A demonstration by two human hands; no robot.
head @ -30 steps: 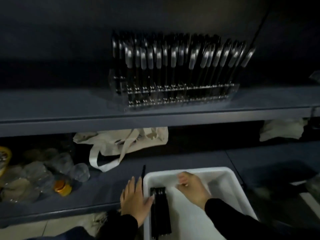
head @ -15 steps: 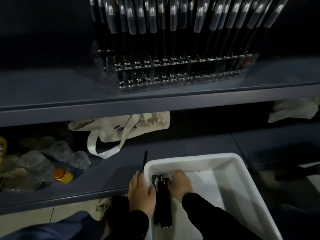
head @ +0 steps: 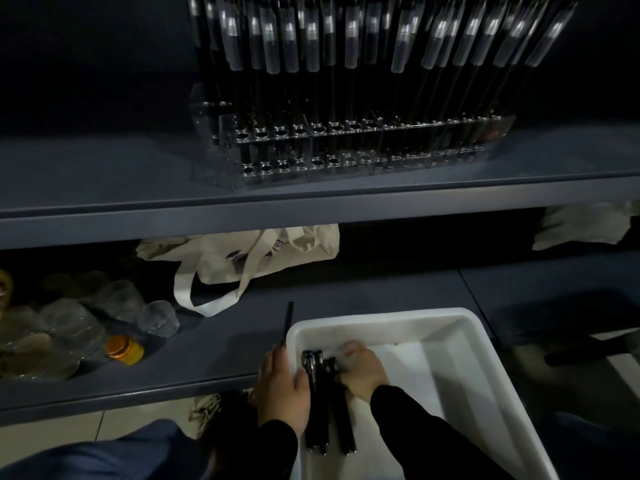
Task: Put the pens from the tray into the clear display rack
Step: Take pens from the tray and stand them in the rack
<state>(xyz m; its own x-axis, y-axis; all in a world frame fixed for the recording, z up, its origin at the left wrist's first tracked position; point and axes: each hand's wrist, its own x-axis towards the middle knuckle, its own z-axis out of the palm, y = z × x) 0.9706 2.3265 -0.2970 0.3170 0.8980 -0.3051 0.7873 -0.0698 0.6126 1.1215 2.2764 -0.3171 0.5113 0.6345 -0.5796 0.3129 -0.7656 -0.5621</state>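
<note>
Pens (head: 329, 407) lie in a small black bunch along the left side of the white tray (head: 467, 344), all pointing the same way. The right hand (head: 363, 374) is inside the tray, just right of the bunch, with its fingers curled onto the nearest pens. It looks like it is starting to pinch one or two of them, but the light is low and how many it holds cannot be told. The left hand (head: 282, 382) rests over the left wall of the tray, fingers fairly straight, with its thumb side touching the bunch. It seems to be holding the tray and the pens steady.

The step now is picking pens up. To do it well, the right hand should take only a few pens, all lined up, so none slip out on the way. The left hand should keep the tray from sliding.

The clear display rack (head: 346, 143) stands on the shelf above the tray, well apart from both hands. Many pens already stand in its back rows. The front rows nearest the tray show open holes, so that is probably where new pens should go, one pen to each hole, pushed straight down.
</note>
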